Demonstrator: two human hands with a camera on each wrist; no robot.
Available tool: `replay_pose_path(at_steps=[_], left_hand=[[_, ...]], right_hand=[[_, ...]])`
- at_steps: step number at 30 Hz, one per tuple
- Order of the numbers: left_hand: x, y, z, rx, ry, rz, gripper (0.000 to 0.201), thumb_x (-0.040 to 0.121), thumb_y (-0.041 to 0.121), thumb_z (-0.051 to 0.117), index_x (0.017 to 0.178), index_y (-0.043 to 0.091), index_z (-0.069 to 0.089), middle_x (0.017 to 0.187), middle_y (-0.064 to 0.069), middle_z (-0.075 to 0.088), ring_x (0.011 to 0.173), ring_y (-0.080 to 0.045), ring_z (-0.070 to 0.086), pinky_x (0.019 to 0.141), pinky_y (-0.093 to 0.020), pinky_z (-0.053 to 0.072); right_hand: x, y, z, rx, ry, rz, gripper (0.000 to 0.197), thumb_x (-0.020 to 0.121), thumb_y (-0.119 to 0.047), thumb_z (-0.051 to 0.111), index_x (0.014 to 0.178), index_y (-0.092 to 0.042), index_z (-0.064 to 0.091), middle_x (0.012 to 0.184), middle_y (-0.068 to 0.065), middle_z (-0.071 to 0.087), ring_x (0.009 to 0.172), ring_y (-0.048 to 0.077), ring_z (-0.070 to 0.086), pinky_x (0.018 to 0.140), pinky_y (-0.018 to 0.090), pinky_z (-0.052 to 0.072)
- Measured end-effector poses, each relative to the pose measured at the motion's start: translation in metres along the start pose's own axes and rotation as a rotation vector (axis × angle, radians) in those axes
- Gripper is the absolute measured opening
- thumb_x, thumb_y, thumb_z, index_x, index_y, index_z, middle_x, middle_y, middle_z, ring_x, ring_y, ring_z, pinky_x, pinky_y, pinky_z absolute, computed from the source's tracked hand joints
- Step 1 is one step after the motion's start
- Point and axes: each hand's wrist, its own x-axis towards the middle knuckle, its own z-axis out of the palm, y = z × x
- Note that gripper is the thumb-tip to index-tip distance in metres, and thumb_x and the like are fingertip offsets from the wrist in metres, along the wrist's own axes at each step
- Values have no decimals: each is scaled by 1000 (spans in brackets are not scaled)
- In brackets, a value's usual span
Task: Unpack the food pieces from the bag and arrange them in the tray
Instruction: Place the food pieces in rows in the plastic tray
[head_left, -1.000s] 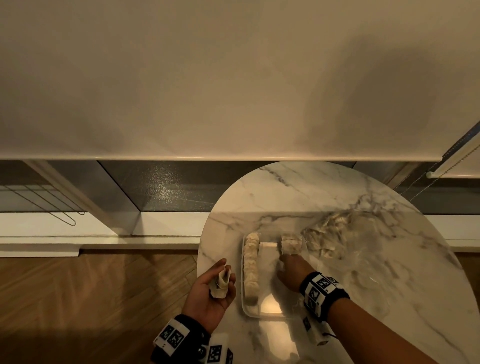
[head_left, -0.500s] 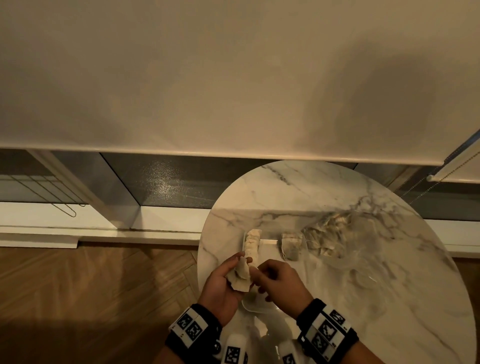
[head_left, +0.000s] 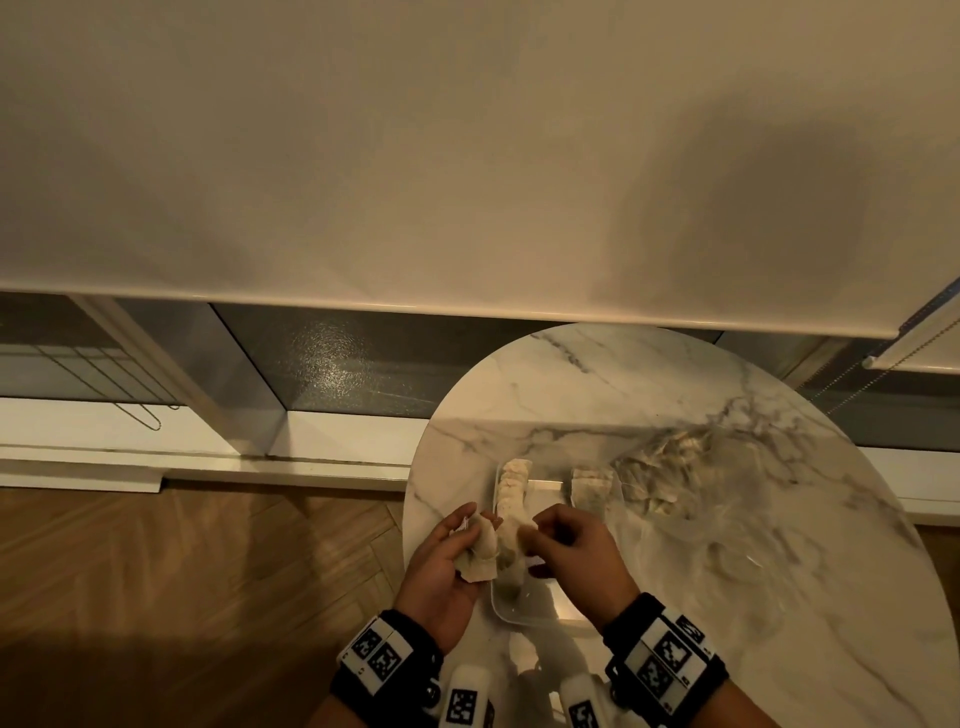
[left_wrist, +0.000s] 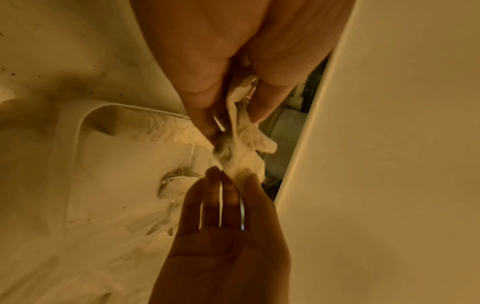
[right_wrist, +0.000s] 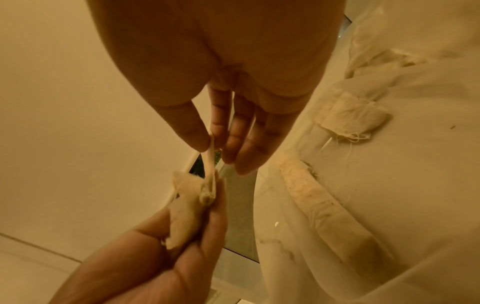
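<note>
Over the near-left edge of the round white marble desk (head_left: 675, 415), we bring both hands together above the clear plastic tray (head_left: 501, 605). A second ago our right hand (head_left: 576, 556) was at the tray's far end, setting down a pale square food piece (head_left: 592, 486); now it has come back and pinches, thumb against fingertip, a thin edge of the crumpled cream-coloured food pieces (head_left: 480, 551) that our left hand (head_left: 441, 561) grips in curled fingers. The left hand, held out beside the desk a second ago, has moved in to meet it.

The square piece lies alone at the tray's far right corner, and a row of pale pieces (head_left: 511, 504) runs along the tray's left side. The transparent plastic bag (head_left: 670, 483) with more pieces sits just right of the tray, towards the desk's far-right edge.

We judge that one piece has just been placed and the next is being peeled off the small bunch, so the arranging is well under way but far from finished.
</note>
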Motion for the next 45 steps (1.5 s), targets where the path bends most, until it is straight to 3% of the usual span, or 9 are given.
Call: replay_pose_path(at_steps=[5,10,14,19,21,25,31,39,45], left_hand=[[3,1,-6,-131,37,-35,28,98,3,53,125,4,59,107,-21,73,94,-27,73,89,-40,55],[5,3,-12,-157,63,-74,22,97,3,54,118,5,62,101,-20,74,88,-27,74,70,-35,62],[9,4,-19,-167,85,-102,18,98,3,52,112,5,63,93,-18,75,85,-26,72,63,-33,62],[15,-1,-28,-158,117,-108,16,99,2,51,110,4,62,91,-17,74,87,-26,70,60,-31,61],[17,-2,-31,-169,125,-113,17,98,2,51,111,3,62,95,-18,72,87,-27,70,59,-32,61],[19,-2,-32,-198,127,-108,16,98,0,50,109,3,62,95,-18,72,95,-29,66,57,-32,60],[20,-2,-40,-225,134,-98,17,97,1,52,110,2,63,98,-19,71,94,-30,67,61,-34,62],[21,-2,-44,-240,143,-96,16,97,1,51,109,4,63,95,-19,72,88,-30,70,62,-34,62],[26,-13,-47,-184,164,-140,22,97,1,52,116,5,62,98,-19,72,96,-32,66,59,-35,61]], right_hand=[[3,-3,-9,303,24,36,5,88,2,66,87,5,63,72,14,69,70,28,69,68,38,60],[6,-3,-18,371,21,43,7,86,7,66,91,3,63,73,15,70,69,26,68,67,36,59],[16,16,-24,52,3,70,12,89,-3,67,100,-10,67,83,12,72,76,24,72,71,36,61],[30,49,-20,-515,-251,111,10,91,-24,67,101,-23,68,90,-2,71,73,9,68,65,22,56],[35,57,-13,-645,-314,105,12,91,-25,66,102,-26,67,90,-6,69,73,6,64,70,21,54],[48,67,1,-666,-382,205,18,91,-20,66,107,-26,66,100,-3,67,84,12,67,76,23,57],[61,74,15,-660,-301,228,18,89,-12,66,102,-24,66,101,2,66,84,17,69,74,30,61],[67,82,10,-732,-175,232,33,75,-28,82,102,-25,62,101,-4,62,89,14,63,81,30,58],[68,85,16,-819,-247,361,52,68,-38,84,111,-17,64,110,4,66,96,19,66,84,33,59]])
